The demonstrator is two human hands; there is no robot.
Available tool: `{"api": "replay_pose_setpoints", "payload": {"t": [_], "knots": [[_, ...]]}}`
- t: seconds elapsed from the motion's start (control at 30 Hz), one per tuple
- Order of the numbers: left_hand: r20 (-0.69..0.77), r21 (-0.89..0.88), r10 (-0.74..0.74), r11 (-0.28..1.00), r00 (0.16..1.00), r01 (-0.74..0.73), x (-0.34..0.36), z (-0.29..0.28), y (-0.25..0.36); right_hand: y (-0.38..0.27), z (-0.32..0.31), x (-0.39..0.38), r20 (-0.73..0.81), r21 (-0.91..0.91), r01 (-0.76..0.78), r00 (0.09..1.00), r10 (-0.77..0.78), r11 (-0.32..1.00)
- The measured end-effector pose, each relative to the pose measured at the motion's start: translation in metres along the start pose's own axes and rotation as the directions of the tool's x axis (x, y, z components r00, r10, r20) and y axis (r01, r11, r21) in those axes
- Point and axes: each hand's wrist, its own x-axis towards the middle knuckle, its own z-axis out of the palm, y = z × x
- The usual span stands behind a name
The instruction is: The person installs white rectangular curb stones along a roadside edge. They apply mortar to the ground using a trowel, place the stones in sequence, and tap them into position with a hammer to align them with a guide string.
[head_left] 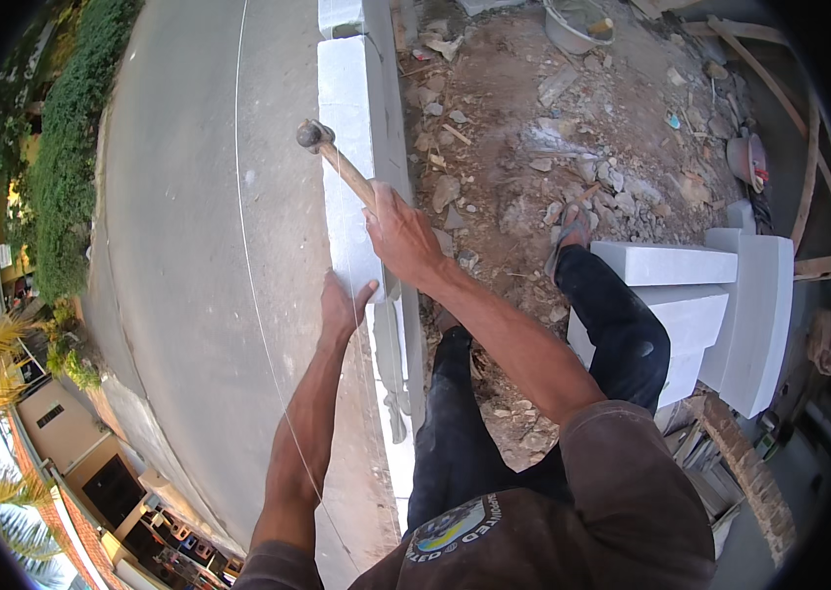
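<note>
My right hand (401, 232) is closed round the wooden handle of a hammer (350, 174); its round, dull head is over a white block (345, 93) on a narrow course of blocks. My left hand (344, 305) grips the near end of that block, thumb up at its side, just below my right hand. Grey mortar (393, 379) shows down the side of the lower blocks. A thin string (244, 226) runs lengthwise to the left of the course.
A grey road (179, 177) and hedge (76, 157) lie left. Rubble-strewn soil (494, 138) is right, under my feet, with a bucket (577, 29), a pinkish tub (745, 162), wooden poles (774, 79) and stacked white blocks (666, 264) beside my leg.
</note>
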Motion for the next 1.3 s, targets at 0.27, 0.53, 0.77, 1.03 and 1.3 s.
{"api": "replay_pose_setpoints", "payload": {"t": [0.27, 0.53, 0.77, 1.03, 1.3], "knots": [[-0.005, 0.007, -0.014, 1.000, 1.000, 0.014, -0.004, 0.002, 0.011, 0.038, -0.009, 0.020, 0.125, -0.097, -0.243, 0.959, 0.254, 0.965], [-0.041, -0.161, -0.002, 0.987, 0.999, -0.005, -0.008, -0.001, 0.003, 0.019, -0.148, -0.088, 0.046, -0.108, -0.385, 0.919, 0.392, 0.916], [-0.026, -0.354, -0.174, 0.923, 0.984, 0.154, -0.058, -0.066, 0.024, 0.007, -0.303, -0.170, -0.198, 0.163, -0.651, 0.714, 0.672, 0.741], [-0.086, -0.544, -0.223, 0.827, 0.971, 0.141, -0.181, -0.215, 0.102, 0.012, -0.348, -0.263, -0.270, 0.489, -0.696, 0.452, 0.850, 0.526], [-0.281, -0.645, -0.243, 0.764, 0.929, 0.005, -0.280, -0.272, 0.130, 0.058, -0.310, -0.360, -0.231, 0.398, -0.874, 0.199, 0.953, 0.279]]}}
